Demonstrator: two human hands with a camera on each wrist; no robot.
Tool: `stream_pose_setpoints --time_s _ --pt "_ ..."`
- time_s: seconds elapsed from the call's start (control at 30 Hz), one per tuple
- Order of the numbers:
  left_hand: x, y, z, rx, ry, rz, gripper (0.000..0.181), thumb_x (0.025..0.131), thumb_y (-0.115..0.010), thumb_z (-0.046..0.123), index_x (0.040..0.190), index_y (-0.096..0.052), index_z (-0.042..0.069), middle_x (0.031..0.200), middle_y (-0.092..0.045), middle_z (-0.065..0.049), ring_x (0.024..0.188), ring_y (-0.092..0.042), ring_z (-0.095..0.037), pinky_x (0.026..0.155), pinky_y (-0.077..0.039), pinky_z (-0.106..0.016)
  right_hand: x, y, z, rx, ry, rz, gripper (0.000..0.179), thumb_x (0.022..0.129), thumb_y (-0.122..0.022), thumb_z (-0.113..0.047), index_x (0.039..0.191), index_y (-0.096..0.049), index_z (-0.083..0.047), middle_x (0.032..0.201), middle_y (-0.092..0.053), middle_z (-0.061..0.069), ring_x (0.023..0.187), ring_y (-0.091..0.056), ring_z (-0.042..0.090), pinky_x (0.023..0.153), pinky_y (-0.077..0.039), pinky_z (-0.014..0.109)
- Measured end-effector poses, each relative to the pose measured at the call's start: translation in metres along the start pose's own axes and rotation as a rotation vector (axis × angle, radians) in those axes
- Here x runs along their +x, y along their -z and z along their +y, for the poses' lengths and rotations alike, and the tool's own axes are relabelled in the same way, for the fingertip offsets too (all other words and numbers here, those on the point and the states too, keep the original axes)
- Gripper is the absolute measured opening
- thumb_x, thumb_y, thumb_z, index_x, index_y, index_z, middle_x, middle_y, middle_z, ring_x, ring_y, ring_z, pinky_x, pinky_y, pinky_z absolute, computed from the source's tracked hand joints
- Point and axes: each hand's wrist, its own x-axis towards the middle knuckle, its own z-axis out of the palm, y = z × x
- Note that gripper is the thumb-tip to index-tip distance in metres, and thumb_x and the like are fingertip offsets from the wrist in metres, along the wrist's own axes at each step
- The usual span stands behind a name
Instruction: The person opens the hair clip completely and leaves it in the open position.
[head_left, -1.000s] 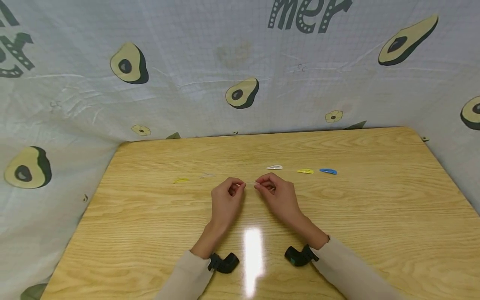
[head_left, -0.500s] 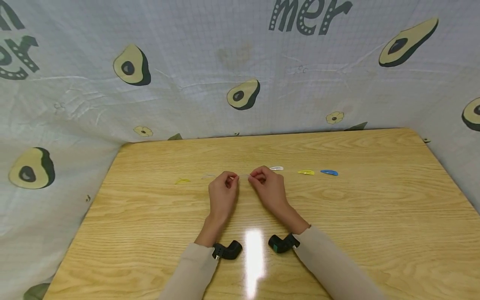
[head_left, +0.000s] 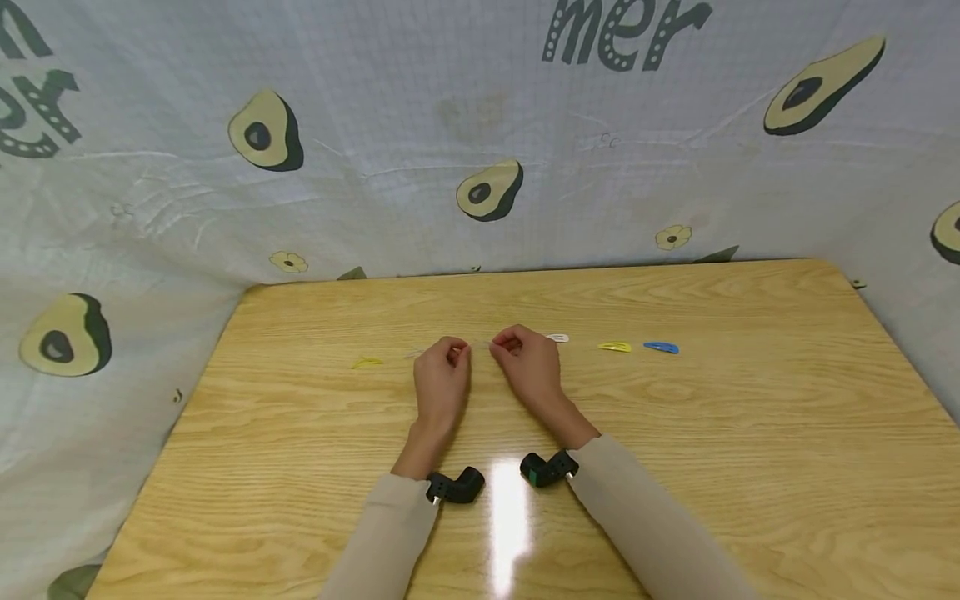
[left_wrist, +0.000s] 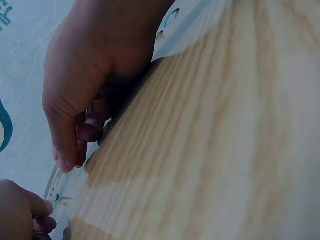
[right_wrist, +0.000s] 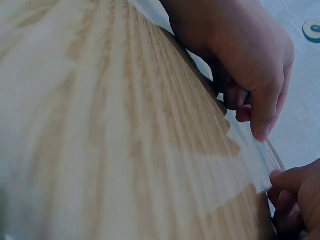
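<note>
Between my hands runs a thin, pale, looped band (head_left: 481,344), very faint in the head view. In the right wrist view this band (right_wrist: 274,154) shows as a slim curve spanning the two sets of fingertips. My left hand (head_left: 441,382) pinches one end between thumb and index finger. The other end is pinched by my right hand (head_left: 531,367). Left of my left hand lie a thin whitish band (head_left: 412,353), partly hidden by that hand, and a thin yellow band (head_left: 367,362). A white hair clip (head_left: 557,338) shows just beyond my right hand.
Farther right on the wooden table (head_left: 720,450) lie a yellow hair clip (head_left: 615,347) and a blue hair clip (head_left: 662,347). A white cloth (head_left: 360,125) printed with avocados rises behind the table and along its sides. Each wrist wears a black camera.
Both hands have moved slightly left and farther from the body, still pinching the pale band. My right hand now partly covers the white hair clip. The other things lie as before.
</note>
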Motion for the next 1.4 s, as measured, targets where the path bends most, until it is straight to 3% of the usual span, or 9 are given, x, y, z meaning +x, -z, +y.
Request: stream_pose_setpoints --time_s 0.4,1.4 --pt "0.0024 -0.0023 0.0044 0.081 0.022 0.013 0.006 0.087 -0.066 0.001 0.084 -0.069 -0.003 0.065 -0.063 -0.007 0.055 -0.058 -0.018 0.051 -0.049 -0.031 0.0076 -0.0004 0.0009 -0.115 -0.099 -0.051 0.008 0.086 -0.073 -0.024 0.085 -0.072 -0.016 0.074 -0.066 -0.006 0.063 -0.057 0.011 0.059 -0.044 0.031" --pt "-0.0006 -0.0037 -0.0007 0.112 0.001 0.028 0.004 0.085 -0.067 -0.003 0.082 -0.069 -0.003 0.067 -0.065 -0.009 0.056 -0.061 -0.018 0.050 -0.049 -0.031 0.0059 -0.0049 0.0033 -0.120 -0.092 -0.042 0.008 0.085 -0.074 -0.023 0.085 -0.073 -0.016 0.073 -0.066 -0.005 0.060 -0.056 0.011 0.058 -0.042 0.031"
